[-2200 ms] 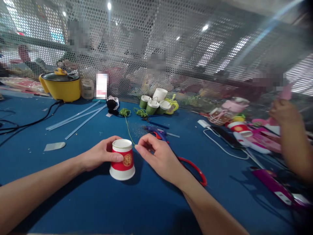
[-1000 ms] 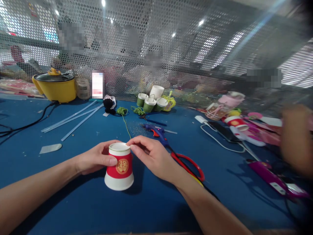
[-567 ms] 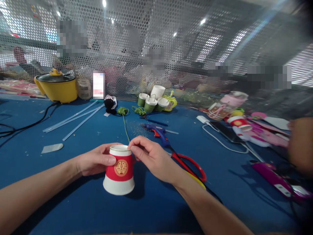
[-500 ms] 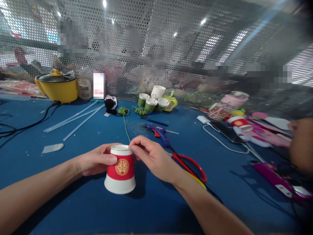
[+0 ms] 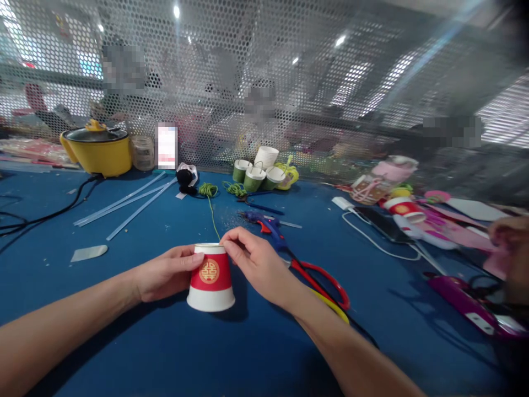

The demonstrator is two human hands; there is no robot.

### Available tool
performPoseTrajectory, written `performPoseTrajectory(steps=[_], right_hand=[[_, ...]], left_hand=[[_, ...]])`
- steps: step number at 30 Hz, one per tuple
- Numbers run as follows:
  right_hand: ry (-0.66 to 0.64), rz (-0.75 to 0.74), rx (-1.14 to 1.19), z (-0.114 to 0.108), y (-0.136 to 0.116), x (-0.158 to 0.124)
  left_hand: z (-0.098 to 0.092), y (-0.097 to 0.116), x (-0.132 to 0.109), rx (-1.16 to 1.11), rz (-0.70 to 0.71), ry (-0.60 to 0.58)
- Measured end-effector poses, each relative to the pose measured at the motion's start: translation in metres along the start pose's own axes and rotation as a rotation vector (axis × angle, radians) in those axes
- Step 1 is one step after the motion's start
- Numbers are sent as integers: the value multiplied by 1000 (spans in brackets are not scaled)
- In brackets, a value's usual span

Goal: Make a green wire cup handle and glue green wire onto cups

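Observation:
A red and white paper cup [image 5: 210, 278] with a gold emblem is upside down, its wide rim low and its narrow end up. My left hand [image 5: 171, 271] grips the cup's left side, thumb on the red band. At the top right edge of the cup, my right hand [image 5: 252, 262] pinches a green cord [image 5: 214, 215] with thumb and forefinger. That cord runs back to a small green bundle [image 5: 208, 190] on the blue table [image 5: 144, 347]. The fingertips partly hide the pinched part.
A blue glue gun [image 5: 268, 226] and red-handled scissors [image 5: 322, 278] lie to the right. Green-wrapped cups [image 5: 254, 179], a yellow pot [image 5: 101, 151] and a phone [image 5: 167, 146] stand behind. Another person's hand [image 5: 510, 231] is at the far right.
The cup and my left hand have moved slightly right and up, and the cup has turned a little. At the far right, the other person's hand has shifted.

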State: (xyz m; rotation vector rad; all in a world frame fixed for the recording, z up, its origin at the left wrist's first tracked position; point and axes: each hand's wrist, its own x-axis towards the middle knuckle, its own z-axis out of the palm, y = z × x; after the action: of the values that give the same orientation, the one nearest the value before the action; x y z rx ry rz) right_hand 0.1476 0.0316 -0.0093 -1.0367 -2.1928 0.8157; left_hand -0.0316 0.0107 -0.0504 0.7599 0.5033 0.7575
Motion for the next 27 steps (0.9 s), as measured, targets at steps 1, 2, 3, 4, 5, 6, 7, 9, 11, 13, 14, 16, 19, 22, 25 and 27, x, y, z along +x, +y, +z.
performPoseTrajectory(steps=[1,2,3,4,5,6,7,9,11,13,14,16,19,22,25,27], right_hand=[[5,0,-3,1,0,0],[9,-2,-5,1,0,0],[12,-5,-5,2,0,0],[16,-7,-2,2,0,0],[16,-5,7,2,-1,-1],[11,-2,23,2,-1,-1],[3,4,45,2,-1,-1],[-10,18,85,3,-2,-2],[-15,21,105,2,-2,-3],[-4,11,110,2,-2,-4],[0,9,110,2,-2,-5],[9,11,107,1,-3,-5],[16,19,98,0,-3,-5],[10,19,104,0,-3,-5],[-13,9,134,0,-3,-5],[-25,1,145,0,-3,-5]], left_hand=[[2,0,0,17,-7,13],[4,0,0,37,-11,30],[5,0,-1,57,-10,50],[7,0,-1,72,-7,73],[8,0,-1,81,-2,95],[8,1,-1,86,4,111],[9,2,-1,89,9,118],[8,3,-1,94,20,111],[7,5,-2,102,27,98],[6,5,-2,117,29,91],[6,6,-2,128,31,92],[5,6,-1,149,34,100],[4,7,0,167,34,103],[4,7,-1,167,33,90],[4,7,-2,162,37,79],[3,6,-3,160,36,72]])
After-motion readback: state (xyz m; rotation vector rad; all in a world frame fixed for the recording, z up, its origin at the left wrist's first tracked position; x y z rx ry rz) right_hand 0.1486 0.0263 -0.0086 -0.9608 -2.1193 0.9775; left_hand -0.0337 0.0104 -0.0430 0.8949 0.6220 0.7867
